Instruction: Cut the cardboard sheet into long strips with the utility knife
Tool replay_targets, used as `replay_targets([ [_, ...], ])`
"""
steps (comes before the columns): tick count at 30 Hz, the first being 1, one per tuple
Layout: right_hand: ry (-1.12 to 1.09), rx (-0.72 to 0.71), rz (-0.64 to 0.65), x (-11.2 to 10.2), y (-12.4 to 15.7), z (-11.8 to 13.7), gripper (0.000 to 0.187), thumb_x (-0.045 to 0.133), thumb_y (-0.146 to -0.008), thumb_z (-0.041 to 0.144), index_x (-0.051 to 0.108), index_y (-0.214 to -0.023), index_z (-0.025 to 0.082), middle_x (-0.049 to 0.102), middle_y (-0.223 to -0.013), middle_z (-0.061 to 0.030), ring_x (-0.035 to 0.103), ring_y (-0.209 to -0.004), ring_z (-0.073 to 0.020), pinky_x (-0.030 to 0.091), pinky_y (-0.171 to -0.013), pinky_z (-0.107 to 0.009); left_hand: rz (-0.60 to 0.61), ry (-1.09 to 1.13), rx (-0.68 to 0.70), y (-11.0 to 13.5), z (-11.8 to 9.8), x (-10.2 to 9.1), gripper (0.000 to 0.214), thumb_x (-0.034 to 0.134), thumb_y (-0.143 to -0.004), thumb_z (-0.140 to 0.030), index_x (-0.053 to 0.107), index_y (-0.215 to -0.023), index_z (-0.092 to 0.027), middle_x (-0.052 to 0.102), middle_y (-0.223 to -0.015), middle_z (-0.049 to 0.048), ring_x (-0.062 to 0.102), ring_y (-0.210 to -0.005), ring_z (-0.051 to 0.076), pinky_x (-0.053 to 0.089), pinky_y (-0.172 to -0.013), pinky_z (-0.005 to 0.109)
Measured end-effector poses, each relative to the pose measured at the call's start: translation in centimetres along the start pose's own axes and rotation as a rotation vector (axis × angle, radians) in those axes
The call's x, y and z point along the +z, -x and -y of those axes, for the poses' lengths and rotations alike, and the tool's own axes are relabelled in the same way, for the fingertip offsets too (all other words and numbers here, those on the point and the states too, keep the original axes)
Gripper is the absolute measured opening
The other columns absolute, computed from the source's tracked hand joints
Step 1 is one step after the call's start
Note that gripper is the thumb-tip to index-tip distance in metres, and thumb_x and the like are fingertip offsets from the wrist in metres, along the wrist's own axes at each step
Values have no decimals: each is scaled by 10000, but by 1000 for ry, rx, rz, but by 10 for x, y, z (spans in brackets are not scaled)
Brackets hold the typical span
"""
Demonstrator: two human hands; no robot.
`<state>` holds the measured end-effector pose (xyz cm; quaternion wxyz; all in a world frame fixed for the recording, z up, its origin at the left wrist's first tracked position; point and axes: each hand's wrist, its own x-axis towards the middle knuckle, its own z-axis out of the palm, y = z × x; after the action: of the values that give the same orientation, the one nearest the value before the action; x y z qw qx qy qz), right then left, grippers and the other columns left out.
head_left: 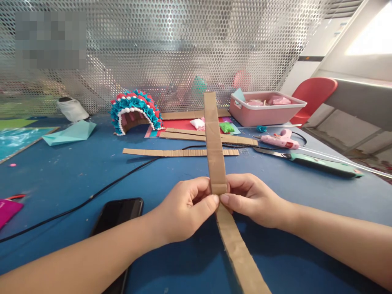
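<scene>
Both hands grip one long cardboard strip (215, 155) at a crease near its middle. My left hand (186, 208) pinches the strip's left edge, thumb in front and fingers curled behind. From the other side my right hand (255, 200) pinches it the same way, the two thumb tips almost meeting. Above the thumbs the strip stands upright; below them it slants down to the right and runs out of view. Behind it a narrower cardboard strip (180, 153) lies across the table. A black phone (122, 210) is partly hidden under my left forearm.
On the blue table (92, 171) a green utility knife (324, 164), blade out, and a pink glue gun (281, 139) lie at right. A pink basket (269, 112) stands behind them. A blue-and-red decorated arch (136, 108) sits back left. A black cable (122, 179) crosses the table.
</scene>
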<state>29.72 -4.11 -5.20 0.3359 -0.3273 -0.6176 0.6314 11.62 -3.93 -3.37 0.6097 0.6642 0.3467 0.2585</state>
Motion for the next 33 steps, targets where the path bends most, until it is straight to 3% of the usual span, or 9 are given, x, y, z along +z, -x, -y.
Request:
replay_targets([
  [2, -31, 19, 99, -1, -1, 1, 186, 602, -773, 328, 562, -741, 150, 446, -581, 46, 367, -518, -67, 310, -491, -215, 33, 51, -19, -1, -1, 1, 166, 488, -805, -216, 644, -767, -176, 422, -535, -64, 321, -453, 66, 282, -456, 210],
  [5, -13, 63, 205, -2, -1, 3, 113, 512, -743, 219, 552, -664, 147, 428, -509, 53, 356, -462, -56, 288, -451, -208, 102, 100, -70, -2, -2, 3, 195, 465, -764, -194, 637, -675, -172, 435, -526, -56, 297, -429, 61, 269, -442, 218],
  [10, 29, 148, 134, 3, -2, 4, 209, 444, -681, 190, 434, -473, 181, 417, -454, 35, 367, -426, -58, 318, -435, -212, 55, 64, -97, 0, -1, 4, 215, 440, -720, -119, 584, -570, -171, 428, -504, -60, 308, -418, 58, 308, -459, 216],
  [13, 27, 159, 72, 6, -3, 2, 226, 450, -682, 212, 440, -458, 186, 430, -437, 27, 391, -423, -71, 336, -435, -220, 50, -18, -33, 3, -1, 3, 252, 435, -781, -115, 630, -632, -172, 556, -609, -38, 415, -490, 69, 386, -534, 204],
  [17, 79, 72, 66, 2, -1, -3, 216, 445, -708, 194, 449, -493, 181, 444, -467, 29, 400, -443, -72, 329, -441, -216, 91, -116, 79, 5, -2, 0, 194, 464, -888, -221, 647, -861, -167, 635, -749, -2, 565, -683, 114, 441, -634, 208],
  [20, 125, -39, 111, -1, 3, -4, 185, 453, -755, 190, 484, -574, 167, 443, -528, 31, 392, -482, -70, 328, -456, -209, 113, -207, 133, 4, -1, -2, 223, 447, -927, -297, 622, -893, -161, 577, -690, -21, 489, -575, 87, 401, -564, 201],
  [24, 166, -224, 59, -2, 3, -1, 201, 462, -875, 277, 541, -736, 154, 488, -640, 11, 426, -578, -87, 382, -531, -219, 5, -275, 146, 3, 2, -1, 255, 424, -938, -341, 568, -839, -156, 516, -647, -30, 422, -537, 80, 358, -525, 213],
  [29, 215, -267, -47, 1, 2, 2, 251, 429, -940, 309, 534, -764, 165, 505, -659, 6, 448, -587, -86, 417, -544, -215, -33, -193, 66, 2, 6, 1, 305, 417, -936, -426, 543, -849, -162, 487, -647, -27, 387, -539, 84, 315, -491, 220],
  [33, 239, -251, -53, 3, 3, 4, 262, 426, -947, 324, 575, -808, 158, 520, -673, 0, 456, -579, -81, 420, -530, -204, 7, -23, 37, 1, 4, 1, 281, 443, -922, -404, 568, -895, -154, 571, -759, 8, 385, -539, 73, 319, -490, 216],
])
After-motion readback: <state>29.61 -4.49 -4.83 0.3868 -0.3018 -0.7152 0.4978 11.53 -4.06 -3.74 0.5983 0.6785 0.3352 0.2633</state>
